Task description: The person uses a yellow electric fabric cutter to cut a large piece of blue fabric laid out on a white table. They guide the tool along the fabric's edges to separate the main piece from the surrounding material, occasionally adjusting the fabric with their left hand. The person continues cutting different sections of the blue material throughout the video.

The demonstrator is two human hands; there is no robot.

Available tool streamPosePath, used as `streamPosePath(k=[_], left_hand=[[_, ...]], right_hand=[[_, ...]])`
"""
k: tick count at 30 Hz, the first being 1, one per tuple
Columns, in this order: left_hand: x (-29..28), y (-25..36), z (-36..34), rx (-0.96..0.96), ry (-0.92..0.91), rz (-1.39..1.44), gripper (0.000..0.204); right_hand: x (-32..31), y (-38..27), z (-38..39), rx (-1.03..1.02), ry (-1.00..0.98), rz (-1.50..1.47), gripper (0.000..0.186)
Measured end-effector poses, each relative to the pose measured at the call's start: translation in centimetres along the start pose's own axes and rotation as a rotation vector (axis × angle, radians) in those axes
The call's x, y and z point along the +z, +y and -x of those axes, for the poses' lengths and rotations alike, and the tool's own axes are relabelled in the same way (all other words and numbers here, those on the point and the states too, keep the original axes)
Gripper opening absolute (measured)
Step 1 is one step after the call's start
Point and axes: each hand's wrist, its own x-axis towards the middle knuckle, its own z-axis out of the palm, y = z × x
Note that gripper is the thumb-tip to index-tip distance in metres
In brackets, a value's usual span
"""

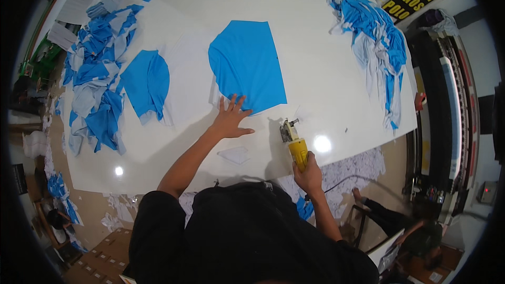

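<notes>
My right hand (309, 175) is wrapped around the yellow body of a corded electric cloth cutter (298, 150), whose metal head rests at or just over the white table. Spread fingers of my left hand (230, 118) touch the lower edge of a large blue fabric piece (246, 63), with the palm over the bare tabletop. That piece lies mostly flat, with a fold down its left part and white material showing under its left edge. Left of it is a smaller blue fabric piece (147, 85), partly folded. Between my body and my left hand lies a small white scrap (234, 154).
A heap of blue and white fabric (100, 73) covers the table's left side. Another pile (376, 37) hangs toward the right edge. White scraps (352, 171) litter the floor, where the cutter's cord runs. A long machine (447, 110) stands at right; another person (415, 236) is at lower right.
</notes>
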Motion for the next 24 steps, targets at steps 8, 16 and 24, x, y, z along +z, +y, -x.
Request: streamPosePath(k=[8,16,24], left_hand=[[1.2,-1.2,3.3,0.002,0.021,0.021,0.084],[1.0,-1.5,3.8,-0.002,0.002,0.063,0.082],[1.0,-1.3,3.8,-0.025,0.002,0.090,0.080]], right_hand=[[2.5,-2.0,3.9,0.057,0.058,-0.010,0.050],[3.7,-2.5,-4.2,-0.005,0.120,-0.041,0.048],[3.1,-3.0,-6.1,-0.045,0.117,-0.033,0.047]])
